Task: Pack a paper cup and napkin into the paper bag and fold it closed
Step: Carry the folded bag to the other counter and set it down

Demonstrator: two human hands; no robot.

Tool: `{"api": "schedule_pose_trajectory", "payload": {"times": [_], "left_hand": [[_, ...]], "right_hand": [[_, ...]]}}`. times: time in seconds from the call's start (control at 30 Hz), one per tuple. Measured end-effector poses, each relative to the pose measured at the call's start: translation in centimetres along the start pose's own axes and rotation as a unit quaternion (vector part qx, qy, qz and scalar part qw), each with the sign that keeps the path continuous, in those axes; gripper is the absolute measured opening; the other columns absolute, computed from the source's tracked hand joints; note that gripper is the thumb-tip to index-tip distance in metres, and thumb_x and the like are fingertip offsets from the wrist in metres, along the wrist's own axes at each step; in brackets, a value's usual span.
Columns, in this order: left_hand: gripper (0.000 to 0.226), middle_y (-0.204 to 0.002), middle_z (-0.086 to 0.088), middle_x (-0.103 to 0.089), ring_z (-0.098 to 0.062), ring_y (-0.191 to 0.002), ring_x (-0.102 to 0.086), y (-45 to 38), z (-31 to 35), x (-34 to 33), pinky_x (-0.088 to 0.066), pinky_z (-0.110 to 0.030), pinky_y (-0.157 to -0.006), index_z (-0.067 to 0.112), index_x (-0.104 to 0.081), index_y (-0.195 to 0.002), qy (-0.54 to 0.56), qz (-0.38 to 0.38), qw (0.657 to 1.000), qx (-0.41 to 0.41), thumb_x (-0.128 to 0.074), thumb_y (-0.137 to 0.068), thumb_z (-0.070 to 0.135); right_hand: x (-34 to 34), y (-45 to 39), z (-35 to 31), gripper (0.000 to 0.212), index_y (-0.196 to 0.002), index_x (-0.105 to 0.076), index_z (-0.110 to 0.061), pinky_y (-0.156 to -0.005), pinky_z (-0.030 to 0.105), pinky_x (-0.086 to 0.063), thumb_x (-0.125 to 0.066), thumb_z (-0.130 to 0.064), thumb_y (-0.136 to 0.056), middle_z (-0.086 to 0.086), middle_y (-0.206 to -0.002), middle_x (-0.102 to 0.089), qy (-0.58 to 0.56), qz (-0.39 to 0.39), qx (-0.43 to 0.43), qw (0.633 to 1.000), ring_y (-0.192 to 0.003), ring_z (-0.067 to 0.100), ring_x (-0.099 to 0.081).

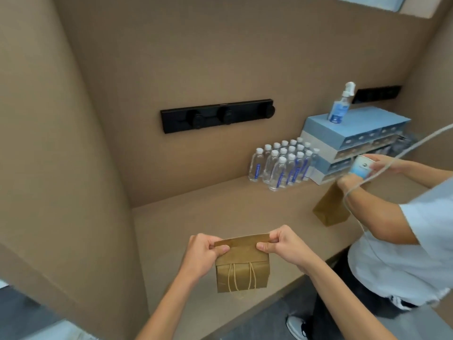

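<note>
A brown paper bag (pixel 241 271) with twine handles stands near the front edge of the tan counter (pixel 186 217). Its top is pressed flat and bent over toward me. My left hand (pixel 207 251) pinches the left end of the folded top. My right hand (pixel 282 245) pinches the right end. Whatever is inside the bag is hidden. A white and blue paper cup (pixel 361 166) is in the hands of a second person at the right, above another brown bag (pixel 331 207).
Several small water bottles (pixel 284 163) stand at the back of the counter. Stacked blue and white boxes (pixel 355 136) with a spray bottle (pixel 340 104) on top sit in the right corner. A black socket rail (pixel 217 115) is on the wall. A white cable (pixel 382 165) hangs at the right.
</note>
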State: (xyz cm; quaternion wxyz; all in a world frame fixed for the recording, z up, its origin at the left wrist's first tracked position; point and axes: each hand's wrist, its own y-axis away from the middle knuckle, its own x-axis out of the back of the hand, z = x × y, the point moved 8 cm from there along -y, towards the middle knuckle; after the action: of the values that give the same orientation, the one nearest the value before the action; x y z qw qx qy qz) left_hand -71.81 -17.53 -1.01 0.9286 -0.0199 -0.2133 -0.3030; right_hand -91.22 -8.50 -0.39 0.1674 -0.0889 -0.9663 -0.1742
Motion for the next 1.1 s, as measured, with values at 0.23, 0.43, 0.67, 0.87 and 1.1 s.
{"api": "schedule_pose_trajectory", "payload": {"times": [0.23,0.43,0.67,0.87,1.1], "left_hand": [[0.011,-0.070,-0.003,-0.077,-0.006,-0.059,-0.059,-2.9,-3.8,2.0,-0.053,-0.026,-0.066,0.019,-0.080,-0.073,-0.030,0.063,0.996,0.056,-0.077,-0.084,0.015],[0.004,-0.071,-0.007,-0.077,-0.014,-0.064,-0.059,-6.6,-6.7,1.1,-0.054,-0.028,-0.074,0.016,-0.079,-0.077,-0.104,0.102,0.984,0.103,-0.079,-0.081,0.016],[0.019,-0.089,-0.005,-0.080,0.001,-0.075,-0.055,-9.2,-10.5,-1.7,-0.033,-0.002,-0.062,0.015,-0.080,-0.092,-0.197,0.125,0.957,0.174,-0.067,-0.084,0.003],[0.026,-0.089,-0.003,-0.081,-0.003,-0.081,-0.070,-9.7,-13.3,-3.1,-0.036,-0.004,-0.062,0.017,-0.080,-0.094,-0.226,0.090,0.942,0.232,-0.063,-0.084,0.001],[0.024,-0.089,-0.010,-0.078,-0.021,-0.090,-0.073,-10.5,-13.1,-3.2,-0.052,-0.021,-0.078,0.013,-0.074,-0.090,-0.264,0.056,0.932,0.242,-0.054,-0.083,0.003]], "right_hand": [[-1.7,-7.3,-0.7,0.020,-0.080,-0.075,0.007,-0.073,0.027,-0.046,-0.075,-0.013,-0.087,0.014,-0.072,-0.070,0.096,-0.072,0.029,0.992,-0.072,0.013,-0.057],[-2.0,-13.6,0.8,0.056,-0.035,-0.058,-0.037,-0.054,0.013,-0.029,-0.076,-0.019,-0.085,-0.020,-0.037,-0.051,0.256,-0.100,0.073,0.959,-0.060,0.009,-0.036],[-2.9,-19.1,4.3,0.026,-0.059,-0.066,-0.014,-0.058,0.024,-0.037,-0.075,-0.022,-0.082,0.000,-0.057,-0.050,0.318,-0.129,0.101,0.934,-0.062,0.015,-0.048],[-4.1,-20.7,7.0,0.022,-0.065,-0.065,-0.013,-0.059,0.020,-0.040,-0.068,-0.014,-0.086,-0.001,-0.064,-0.059,0.332,-0.163,0.130,0.920,-0.060,0.006,-0.052],[-4.4,-21.6,6.9,0.011,-0.087,-0.068,-0.015,-0.071,0.027,-0.047,-0.063,-0.025,-0.091,0.007,-0.090,-0.074,0.402,-0.166,0.129,0.891,-0.091,0.025,-0.068]]}}
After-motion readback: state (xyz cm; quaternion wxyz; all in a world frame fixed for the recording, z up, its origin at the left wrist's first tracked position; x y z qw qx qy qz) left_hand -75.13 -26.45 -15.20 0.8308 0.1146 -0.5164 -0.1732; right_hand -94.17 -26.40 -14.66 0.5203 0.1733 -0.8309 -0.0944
